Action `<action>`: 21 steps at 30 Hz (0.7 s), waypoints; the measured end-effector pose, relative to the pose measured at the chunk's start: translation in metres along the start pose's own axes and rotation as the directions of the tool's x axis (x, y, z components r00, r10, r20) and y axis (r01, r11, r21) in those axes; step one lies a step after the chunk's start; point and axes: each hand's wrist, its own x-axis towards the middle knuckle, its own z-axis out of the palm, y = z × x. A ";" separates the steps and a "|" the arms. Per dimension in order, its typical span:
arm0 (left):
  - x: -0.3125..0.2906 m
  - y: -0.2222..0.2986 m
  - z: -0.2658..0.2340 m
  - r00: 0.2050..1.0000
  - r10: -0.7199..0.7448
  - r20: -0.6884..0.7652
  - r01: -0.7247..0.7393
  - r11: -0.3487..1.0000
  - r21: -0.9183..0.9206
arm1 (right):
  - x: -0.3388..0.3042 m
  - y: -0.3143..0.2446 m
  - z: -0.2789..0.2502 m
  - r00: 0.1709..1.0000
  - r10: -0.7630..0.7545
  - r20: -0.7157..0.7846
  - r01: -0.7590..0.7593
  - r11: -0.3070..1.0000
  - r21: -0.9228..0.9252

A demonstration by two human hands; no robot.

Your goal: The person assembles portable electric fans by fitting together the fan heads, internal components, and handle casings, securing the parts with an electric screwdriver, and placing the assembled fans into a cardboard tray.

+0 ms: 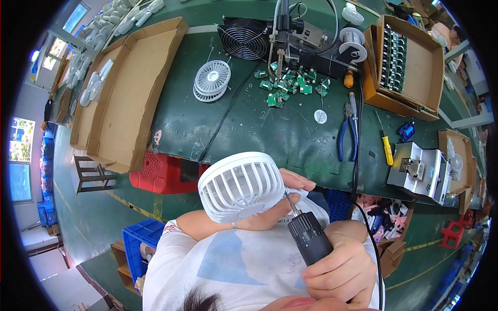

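A round white fan with a slatted cage [241, 186] is in my left hand [267, 216], held before my chest off the table's near edge. My left fingers wrap its underside and right side, and the palm is mostly hidden behind the cage. My right hand [340, 264] grips a black electric screwdriver [309, 237] with a cable. Its thin bit [292, 203] points up and left at the fan's right side, by my left fingers. Whether the bit touches a screw cannot be made out.
On the green table [233, 135] lie fan grilles [212, 78], small green circuit boards [288, 85], blue-handled pliers [347, 132] and a yellow screwdriver [387, 150]. A soldering stand [282, 41] rises behind. Cardboard trays [132, 98] flank the left; a metal device [417, 168] stands right.
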 end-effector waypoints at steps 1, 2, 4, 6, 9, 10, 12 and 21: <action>0.000 0.001 0.000 1.000 -0.008 -0.001 0.008 1.000 0.019 | 0.000 0.001 0.000 1.000 0.000 -0.001 0.000 1.000 0.000; 0.000 0.001 0.000 1.000 -0.007 -0.003 0.007 1.000 0.019 | -0.001 0.002 -0.001 1.000 -0.008 -0.001 0.008 1.000 -0.006; -0.001 0.001 0.001 0.999 -0.043 -0.032 0.043 0.999 0.001 | -0.001 0.003 0.000 1.000 -0.016 0.001 0.016 1.000 -0.010; -0.002 0.000 0.000 0.999 -0.039 -0.020 0.039 0.999 0.008 | -0.003 0.003 0.000 1.000 -0.026 -0.002 0.026 1.000 -0.006; -0.001 0.001 -0.002 0.999 -0.033 0.003 0.033 0.999 0.027 | -0.003 0.003 0.000 1.000 -0.022 0.008 0.022 1.000 -0.004; -0.001 0.002 -0.001 1.000 -0.030 0.011 0.029 0.999 0.041 | -0.003 0.003 0.000 1.000 -0.020 0.007 0.020 1.000 -0.004; -0.001 0.004 -0.002 0.998 -0.061 0.001 0.061 0.998 0.027 | -0.002 0.003 0.000 0.999 0.025 0.039 -0.025 1.000 -0.003; -0.006 0.000 -0.005 0.998 -0.065 0.010 0.065 0.998 -0.009 | -0.004 0.003 0.003 0.999 0.031 0.027 -0.032 0.999 0.018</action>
